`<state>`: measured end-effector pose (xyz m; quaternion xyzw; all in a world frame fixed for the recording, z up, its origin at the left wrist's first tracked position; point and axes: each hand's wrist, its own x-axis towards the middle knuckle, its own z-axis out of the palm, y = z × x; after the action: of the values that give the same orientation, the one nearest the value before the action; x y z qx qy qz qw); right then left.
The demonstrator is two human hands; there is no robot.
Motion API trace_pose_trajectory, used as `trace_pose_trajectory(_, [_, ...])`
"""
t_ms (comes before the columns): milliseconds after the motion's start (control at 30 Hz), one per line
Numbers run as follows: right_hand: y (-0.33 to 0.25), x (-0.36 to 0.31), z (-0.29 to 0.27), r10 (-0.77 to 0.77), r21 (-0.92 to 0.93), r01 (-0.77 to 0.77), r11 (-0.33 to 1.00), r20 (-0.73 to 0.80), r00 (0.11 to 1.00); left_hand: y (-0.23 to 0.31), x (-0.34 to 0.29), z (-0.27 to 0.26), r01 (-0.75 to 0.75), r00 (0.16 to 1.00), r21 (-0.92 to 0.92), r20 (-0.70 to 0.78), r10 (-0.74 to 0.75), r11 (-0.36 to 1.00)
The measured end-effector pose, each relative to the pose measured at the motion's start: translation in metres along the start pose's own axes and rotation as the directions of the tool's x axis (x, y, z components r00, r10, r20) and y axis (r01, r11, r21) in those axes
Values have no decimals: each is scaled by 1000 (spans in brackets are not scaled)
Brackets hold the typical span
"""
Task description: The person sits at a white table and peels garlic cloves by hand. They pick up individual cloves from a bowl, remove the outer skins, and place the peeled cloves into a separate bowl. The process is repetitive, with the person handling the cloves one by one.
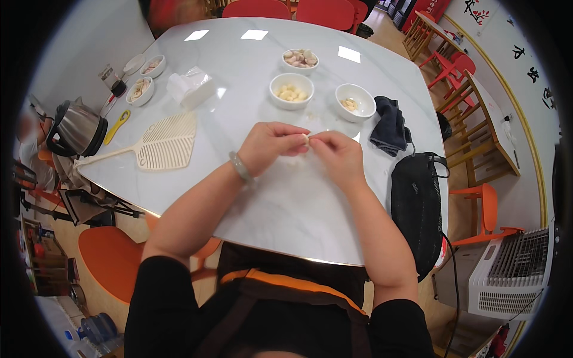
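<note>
My left hand (274,145), with a pale bangle on its wrist, and my right hand (341,156) meet over the table. Their fingertips pinch a small garlic clove (307,140) between them, partly hidden by the fingers. Just beyond them stands a white bowl (291,106) of peeled cloves. Behind that, another white bowl (300,70) holds cloves with purplish skins. To the right, a third white bowl (361,116) has a few yellowish pieces at its bottom. Thin scraps of skin lie on the tabletop near my fingers.
On the white table (286,221) lie a cream fly swatter (167,142), a yellow peeler (117,127), a tissue pack (192,88) and a steel kettle (77,128) at left. Two small bowls stand farther back. A dark cloth (388,126) and black bag (418,203) lie right.
</note>
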<state>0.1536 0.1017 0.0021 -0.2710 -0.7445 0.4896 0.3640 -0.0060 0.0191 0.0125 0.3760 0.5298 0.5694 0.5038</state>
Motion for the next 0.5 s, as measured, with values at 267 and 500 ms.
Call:
trace_pose_trajectory(267, [-2,1,-1,132,84,-136,987,47,990,0,0,-1,8,1000,-4,17,-8,1000])
trace_pose_trajectory(500, [0,1,-1,123,113,-132,985,86,989,1,1,-3,46,999,-8,25,-46,999])
